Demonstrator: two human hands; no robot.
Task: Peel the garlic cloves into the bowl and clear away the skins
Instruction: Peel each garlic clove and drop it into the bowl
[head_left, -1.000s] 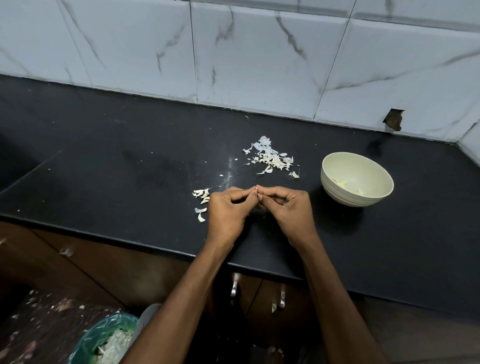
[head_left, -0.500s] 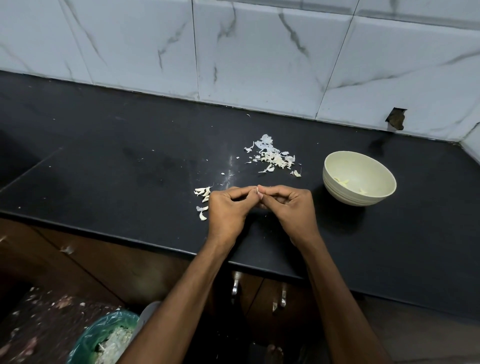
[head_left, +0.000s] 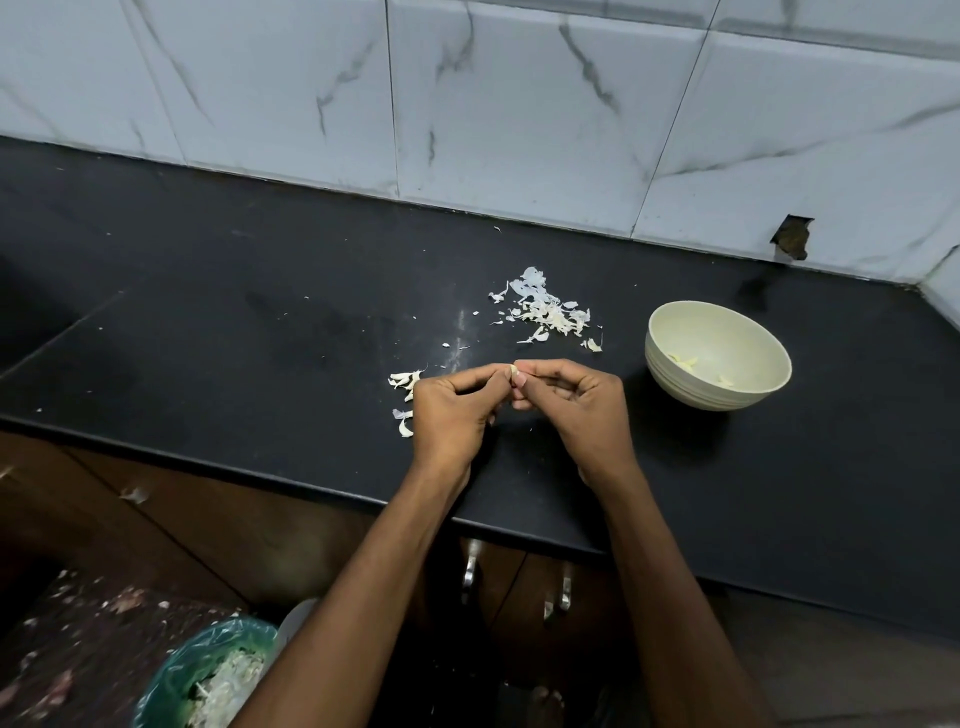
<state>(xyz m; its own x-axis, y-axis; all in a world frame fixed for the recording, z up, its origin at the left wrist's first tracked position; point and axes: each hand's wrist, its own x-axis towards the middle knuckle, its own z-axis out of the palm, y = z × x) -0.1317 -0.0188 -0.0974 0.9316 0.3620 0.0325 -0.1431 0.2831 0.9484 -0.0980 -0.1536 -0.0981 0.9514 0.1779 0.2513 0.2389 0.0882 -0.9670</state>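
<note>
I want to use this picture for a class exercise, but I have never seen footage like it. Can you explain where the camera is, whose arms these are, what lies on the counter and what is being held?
There is no machine here. A person wears a wide-angle camera on the head, so you look forward and down along their own two bare arms. The left hand and right hand meet over a black counter and together pinch one small garlic clove at the fingertips. Beyond the hands lies a pile of skins; a few cloves lie beside the left hand. To the right stands a pale bowl with some pale pieces inside. Below the counter, at lower left, is a bin lined with a green bag, with scraps in it.
</note>
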